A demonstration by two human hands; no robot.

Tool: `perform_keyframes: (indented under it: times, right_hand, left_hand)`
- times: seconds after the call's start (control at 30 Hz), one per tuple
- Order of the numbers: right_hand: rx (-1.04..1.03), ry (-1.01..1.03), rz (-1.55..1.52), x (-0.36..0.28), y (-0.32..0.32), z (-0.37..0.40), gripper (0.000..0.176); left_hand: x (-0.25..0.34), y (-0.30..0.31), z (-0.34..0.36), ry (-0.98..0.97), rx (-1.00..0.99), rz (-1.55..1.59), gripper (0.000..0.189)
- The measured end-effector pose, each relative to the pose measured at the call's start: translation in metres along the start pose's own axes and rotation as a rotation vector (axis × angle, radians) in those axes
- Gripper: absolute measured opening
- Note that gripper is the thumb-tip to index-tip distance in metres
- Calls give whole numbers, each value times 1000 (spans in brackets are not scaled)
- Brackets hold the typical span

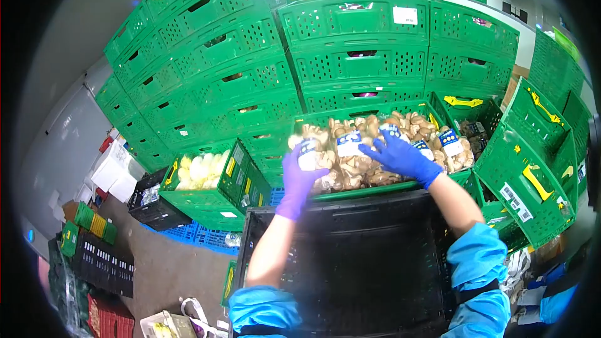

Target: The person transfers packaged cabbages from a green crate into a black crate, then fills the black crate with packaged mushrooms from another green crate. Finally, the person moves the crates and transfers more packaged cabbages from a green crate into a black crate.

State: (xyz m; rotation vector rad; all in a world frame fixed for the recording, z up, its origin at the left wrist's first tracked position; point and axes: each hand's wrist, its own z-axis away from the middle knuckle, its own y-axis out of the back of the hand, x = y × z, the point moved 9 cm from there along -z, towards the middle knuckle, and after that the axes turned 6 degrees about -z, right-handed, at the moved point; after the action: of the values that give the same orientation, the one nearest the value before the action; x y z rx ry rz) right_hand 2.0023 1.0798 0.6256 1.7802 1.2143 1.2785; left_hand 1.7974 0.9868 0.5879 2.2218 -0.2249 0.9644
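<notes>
Clear packs of brown mushrooms [352, 144] with blue and white labels fill a green crate in front of me. My left hand [299, 178], in a blue-purple glove, grips a mushroom pack [320, 139] at the crate's left end, the thumb spread along its near side. My right hand [407, 159], gloved alike, lies over packs in the middle of the crate with its fingers spread; its fingertips touch or nearly touch a labelled pack [391, 129]. Below both forearms is a black crate [369, 256], its dark inside showing nothing I can make out.
Tall stacks of green crates [225, 56] stand behind and to the left. A green crate [206, 198] of pale vegetables sits at left, beside a black crate [156, 203]. Tilted green crates [523, 181] with yellow handles are at right. A white bag [194, 316] lies on the floor.
</notes>
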Motion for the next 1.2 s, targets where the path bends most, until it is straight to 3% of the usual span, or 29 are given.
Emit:
perform_keyframes:
  times: [0.1, 0.17, 0.27, 0.33, 0.4, 0.47, 0.53, 0.6, 0.67, 0.7, 0.73, 0.8, 0.83, 0.87, 0.93, 0.97, 1.0, 1.07, 1.1, 1.17, 1.2]
  right_hand:
    - [134, 77, 178, -26, 63, 10, 65]
    - [159, 132, 142, -64, 104, 27, 54]
    - [148, 103, 30, -123, 130, 71, 50]
    - [60, 116, -170, -153, 117, 102, 47]
    - [-37, 95, -348, -174, 83, 123, 49]
    - [-432, -33, -660, -182, 29, 137, 52]
    - [-478, -29, -592, -189, -18, 150, 52]
    - [-526, -26, -523, -190, -55, 163, 52]
    - [-307, 97, -168, -189, -59, 166, 48]
    - [-309, 137, -108, -194, -74, 174, 45]
    - [-314, 134, -115, -199, -83, 183, 45]
    - [-246, 150, 9, -215, -94, 202, 43]
    - [-466, 36, -116, -222, -126, 218, 42]
    - [-461, 41, -117, -233, -137, 229, 42]
    - [-192, -158, -161, -228, -117, 229, 49]
    - [-375, -208, -214, -227, -121, 234, 52]
    - [-375, -193, -217, -221, -107, 213, 52]
    - [-1200, -356, -454, -214, -136, 219, 53]
    - [-1173, -377, -495, -207, -118, 199, 55]
    - [-486, -276, -556, -202, -70, 157, 59]
    - [-455, -239, -585, -208, -67, 152, 62]
  left_hand:
    - [55, 62, 33, -118, 99, -80, 92]
    - [84, 86, 64, -194, 7, -38, 97]
    - [89, 99, 128, -118, -243, 42, 97]
    - [70, 83, 176, 18, -427, 195, 95]
    - [44, 49, 228, 474, -669, 509, 87]
    - [19, 19, 266, 790, -703, 634, 83]
    - [-7, -16, 279, 757, -705, 608, 77]
    - [-52, -53, 280, 568, -572, 489, 71]
    - [-63, -73, 266, 435, -465, 475, 71]
    - [-70, -83, 265, 390, -428, 450, 71]
    - [-80, -103, 276, 420, -503, 568, 91]
    - [-98, -107, 295, 318, -368, 180, 101]
    - [-105, -110, 302, 283, -368, 114, 108]
    - [-106, -110, 301, 285, -363, 111, 108]
    - [-97, -108, 300, 267, -429, -6, 110]
    - [-92, -104, 300, 290, -464, -79, 112]
    - [-94, -103, 303, 302, -455, -81, 112]
    - [-102, -113, 304, 399, -469, 143, 110]
    - [-88, -109, 296, 392, -473, 149, 101]
    - [-64, -100, 285, 355, -462, 186, 80]
    - [-56, -98, 282, 326, -448, 218, 69]
